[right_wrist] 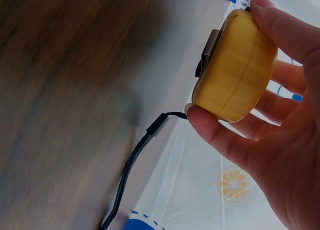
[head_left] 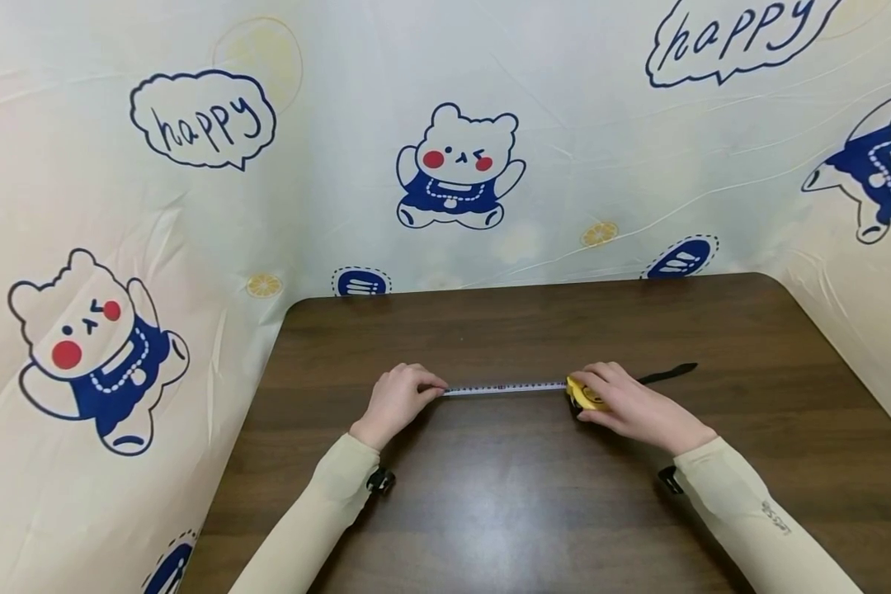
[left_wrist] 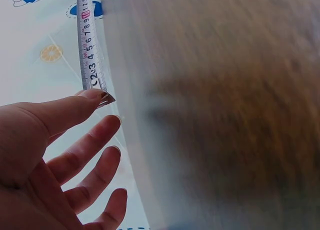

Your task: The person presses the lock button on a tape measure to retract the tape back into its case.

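Observation:
A yellow and black tape measure sits in my right hand, whose fingers and thumb grip the case. Its white blade is drawn out to the left in a nearly straight line, low over the table. At the blade's far end my left hand pinches the tip between thumb and index finger. In the left wrist view the metal end hook shows at the thumb, and the other fingers are loosely bent. A black wrist strap hangs from the case in the right wrist view.
The brown wooden table has rounded far corners. Behind it and at both sides hangs a pale curtain printed with bears and lemon slices. A small black device is on the left wrist and another on the right.

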Demonstrator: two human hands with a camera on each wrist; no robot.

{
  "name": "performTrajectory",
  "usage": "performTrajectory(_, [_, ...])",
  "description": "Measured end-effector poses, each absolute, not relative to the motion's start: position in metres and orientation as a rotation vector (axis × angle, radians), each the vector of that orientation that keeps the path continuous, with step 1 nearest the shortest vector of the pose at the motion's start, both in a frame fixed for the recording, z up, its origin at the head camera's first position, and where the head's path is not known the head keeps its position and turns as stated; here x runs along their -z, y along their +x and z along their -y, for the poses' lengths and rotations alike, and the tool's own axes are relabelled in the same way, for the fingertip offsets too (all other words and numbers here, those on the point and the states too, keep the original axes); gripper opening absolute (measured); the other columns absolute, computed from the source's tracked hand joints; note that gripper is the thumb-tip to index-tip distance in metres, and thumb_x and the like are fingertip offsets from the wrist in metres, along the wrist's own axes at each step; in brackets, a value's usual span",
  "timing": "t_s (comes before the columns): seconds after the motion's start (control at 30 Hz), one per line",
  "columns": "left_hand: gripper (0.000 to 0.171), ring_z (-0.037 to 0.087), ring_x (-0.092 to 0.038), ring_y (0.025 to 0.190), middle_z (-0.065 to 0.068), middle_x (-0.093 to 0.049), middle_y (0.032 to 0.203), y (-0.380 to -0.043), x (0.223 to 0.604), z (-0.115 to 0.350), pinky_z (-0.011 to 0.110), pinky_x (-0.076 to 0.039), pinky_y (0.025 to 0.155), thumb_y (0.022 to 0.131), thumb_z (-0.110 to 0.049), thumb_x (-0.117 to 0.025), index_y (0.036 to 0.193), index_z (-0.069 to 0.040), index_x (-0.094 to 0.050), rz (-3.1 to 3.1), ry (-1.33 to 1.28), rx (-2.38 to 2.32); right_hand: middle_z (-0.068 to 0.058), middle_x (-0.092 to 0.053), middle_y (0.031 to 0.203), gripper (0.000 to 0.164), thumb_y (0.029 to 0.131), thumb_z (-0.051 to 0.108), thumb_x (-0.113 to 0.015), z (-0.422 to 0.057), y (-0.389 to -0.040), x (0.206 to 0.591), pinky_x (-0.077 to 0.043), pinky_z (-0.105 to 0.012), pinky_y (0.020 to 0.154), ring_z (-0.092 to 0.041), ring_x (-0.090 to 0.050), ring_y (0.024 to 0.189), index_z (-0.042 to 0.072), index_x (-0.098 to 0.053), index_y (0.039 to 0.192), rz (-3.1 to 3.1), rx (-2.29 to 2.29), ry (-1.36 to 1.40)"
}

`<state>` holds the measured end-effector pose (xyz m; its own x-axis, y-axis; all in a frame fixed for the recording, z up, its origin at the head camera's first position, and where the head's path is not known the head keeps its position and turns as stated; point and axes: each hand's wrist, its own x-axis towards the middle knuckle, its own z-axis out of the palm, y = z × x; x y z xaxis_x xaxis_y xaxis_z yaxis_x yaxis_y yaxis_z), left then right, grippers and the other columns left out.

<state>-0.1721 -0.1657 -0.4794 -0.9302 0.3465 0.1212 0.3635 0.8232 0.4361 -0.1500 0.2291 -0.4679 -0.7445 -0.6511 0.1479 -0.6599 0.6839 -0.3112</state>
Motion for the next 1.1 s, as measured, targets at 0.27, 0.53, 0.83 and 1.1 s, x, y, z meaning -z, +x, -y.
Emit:
performTrajectory(0.27, [0.008,0.02,-0.065,0.089,-0.002,-0.077,0.097,-0.173,0.48,0.164,0.04,-0.054,0.076,0.092,-0.018,-0.081,0.099,-0.02,-0.085,2.954,-0.581,0.712,-0.013,-0.06,0.132,0.055,0.097,0.026,-0.077,-0.227,-0.153,0.467,-0.055,-0.046,0.096,-0.025,-0.056,0.116,0.0,-0.058,0.141,2.865,-0.537,1.123])
performTrajectory(0.53, [0.008,0.02,-0.065,0.089,-0.002,-0.077,0.097,-0.173,0.479,0.161,0.04,-0.054,0.077,0.093,-0.018,-0.081,0.098,-0.02,-0.085,2.952,-0.59,0.717,-0.014,-0.06,0.129,0.054,0.096,0.024,-0.078,-0.223,-0.152,0.466,-0.056,-0.045,0.093,-0.025,-0.056,0.113,-0.001,-0.059,0.139,2.834,-0.548,1.138])
performTrajectory(0.83, [0.008,0.02,-0.065,0.089,-0.002,-0.077,0.096,-0.173,0.48,0.157,0.04,-0.054,0.076,0.093,-0.019,-0.08,0.099,-0.02,-0.085,2.948,-0.595,0.714,-0.014,-0.06,0.129,0.055,0.095,0.025,-0.078,-0.22,-0.152,0.469,-0.056,-0.044,0.093,-0.024,-0.056,0.113,-0.001,-0.058,0.139,2.832,-0.553,1.137])
performTrajectory(1.1, [0.007,0.021,-0.066,0.089,-0.003,-0.077,0.095,-0.175,0.482,0.154,0.04,-0.054,0.075,0.093,-0.019,-0.08,0.098,-0.021,-0.085,2.924,-0.618,0.703,-0.013,-0.06,0.128,0.054,0.096,0.025,-0.078,-0.214,-0.154,0.468,-0.056,-0.043,0.092,-0.024,-0.056,0.112,-0.001,-0.059,0.139,2.815,-0.55,1.157])
